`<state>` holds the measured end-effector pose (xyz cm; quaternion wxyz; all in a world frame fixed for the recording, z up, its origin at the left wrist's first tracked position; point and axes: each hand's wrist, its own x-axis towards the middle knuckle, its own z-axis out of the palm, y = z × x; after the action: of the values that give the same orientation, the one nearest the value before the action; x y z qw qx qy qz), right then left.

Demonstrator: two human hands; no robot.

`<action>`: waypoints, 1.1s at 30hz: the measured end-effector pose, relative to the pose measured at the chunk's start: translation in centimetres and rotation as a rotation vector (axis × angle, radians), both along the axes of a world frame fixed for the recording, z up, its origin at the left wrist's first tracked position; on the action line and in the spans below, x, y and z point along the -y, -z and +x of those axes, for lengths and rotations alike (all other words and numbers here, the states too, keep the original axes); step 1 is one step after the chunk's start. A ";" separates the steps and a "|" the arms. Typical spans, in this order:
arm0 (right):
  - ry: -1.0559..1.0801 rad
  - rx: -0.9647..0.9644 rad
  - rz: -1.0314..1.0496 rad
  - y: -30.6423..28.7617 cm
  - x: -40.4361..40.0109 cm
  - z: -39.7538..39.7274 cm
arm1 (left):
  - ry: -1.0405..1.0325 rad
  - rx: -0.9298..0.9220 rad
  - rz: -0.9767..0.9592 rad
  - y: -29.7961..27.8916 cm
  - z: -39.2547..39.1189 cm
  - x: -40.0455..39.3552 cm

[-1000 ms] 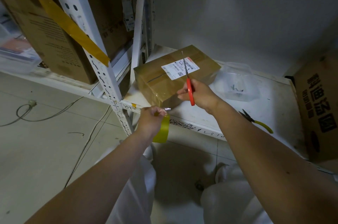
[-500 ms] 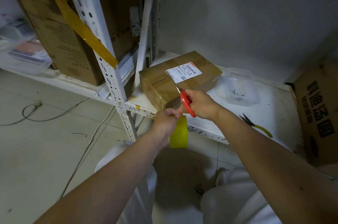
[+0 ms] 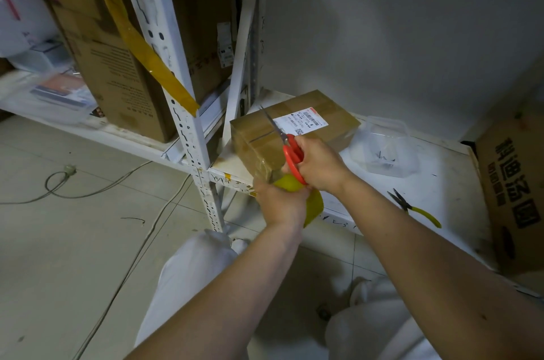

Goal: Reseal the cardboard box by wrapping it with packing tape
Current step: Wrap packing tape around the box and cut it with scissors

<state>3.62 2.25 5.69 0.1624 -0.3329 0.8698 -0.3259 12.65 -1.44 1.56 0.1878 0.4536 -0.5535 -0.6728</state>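
Now the scissors [image 3: 290,153] point up and away over the box [image 3: 294,133], where half a second ago their blades were hidden low at its near corner. The right hand [image 3: 319,165] grips their red handles; the left hand [image 3: 281,202] is closed on the tape roll [image 3: 313,206], pressed against that corner. The box sits at the shelf's [image 3: 441,183] front edge beside the post [image 3: 188,130]. Right of the box, a clear tub [image 3: 385,150] and pliers [image 3: 415,209] lie well apart.
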 end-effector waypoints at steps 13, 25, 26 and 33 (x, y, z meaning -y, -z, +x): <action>0.047 -0.138 0.100 -0.9 -2.0 -1.7 | 0.296 0.069 0.050 0.7 0.5 0.3; -0.032 -0.076 0.110 -1.0 0.9 -4.3 | 0.054 0.068 0.099 3.1 -1.0 -0.2; -0.052 -0.067 0.128 -0.9 1.5 -4.7 | 0.064 0.060 0.094 3.2 -1.1 -0.5; -0.179 -0.019 0.212 0.1 5.0 -6.3 | 0.012 0.069 0.197 3.3 -2.9 0.0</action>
<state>-2.66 -2.71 5.58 0.2168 -0.3931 0.8678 -0.2132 9.74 -1.43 -1.71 0.1189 0.4894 -0.4937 -0.7089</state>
